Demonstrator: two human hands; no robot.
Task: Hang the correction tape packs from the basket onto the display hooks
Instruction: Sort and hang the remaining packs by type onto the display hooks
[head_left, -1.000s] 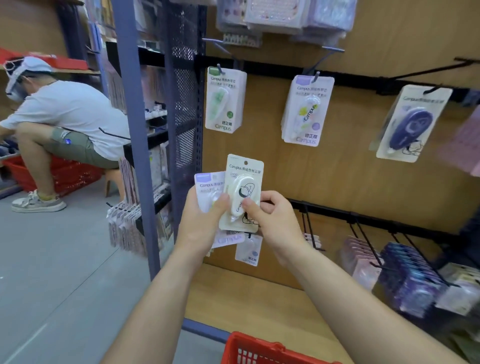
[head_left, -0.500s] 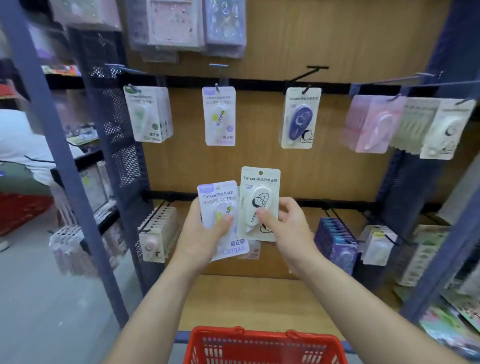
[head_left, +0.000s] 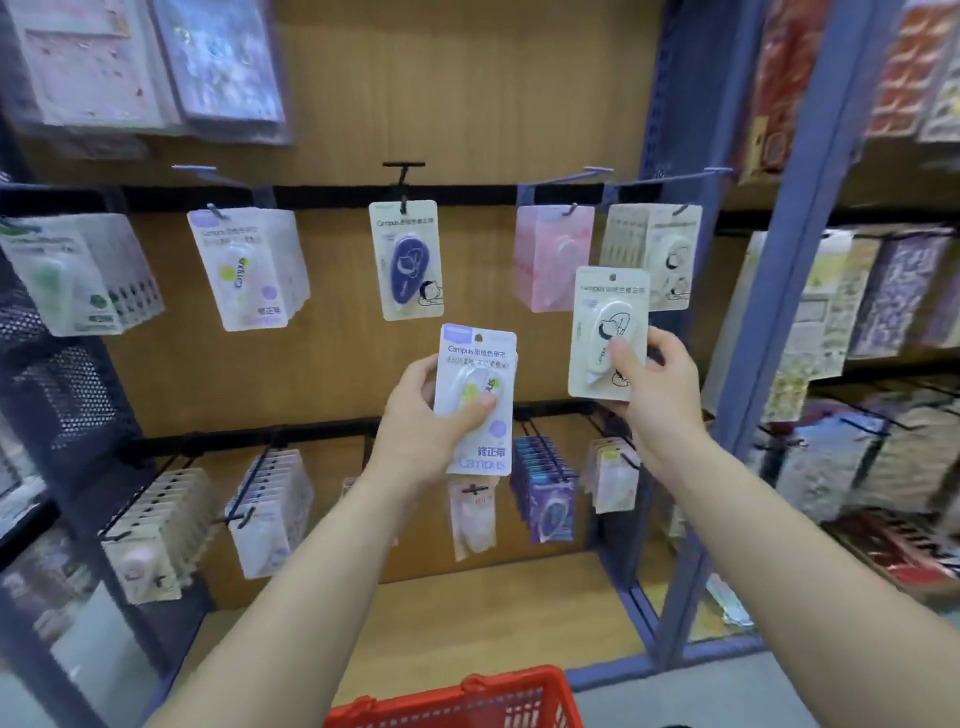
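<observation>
From the head view, the left hand (head_left: 426, 426) grips a lilac-and-white carded correction tape pack (head_left: 475, 400) while the right hand (head_left: 655, 387) pinches a cream carded pack (head_left: 609, 332) raised before the wooden display's upper hooks (head_left: 402, 176), above the red plastic basket (head_left: 467, 699).

L hand (head_left: 415, 421): purple-topped pack (head_left: 475, 400) gripped, thumb on blister | R hand (head_left: 657, 387): cream pack (head_left: 608, 332) pinched, held just below cream packs on upper hook (head_left: 670, 254), contact possibly none (blur) | red basket (head_left: 467, 699) seen at bottom edge
</observation>
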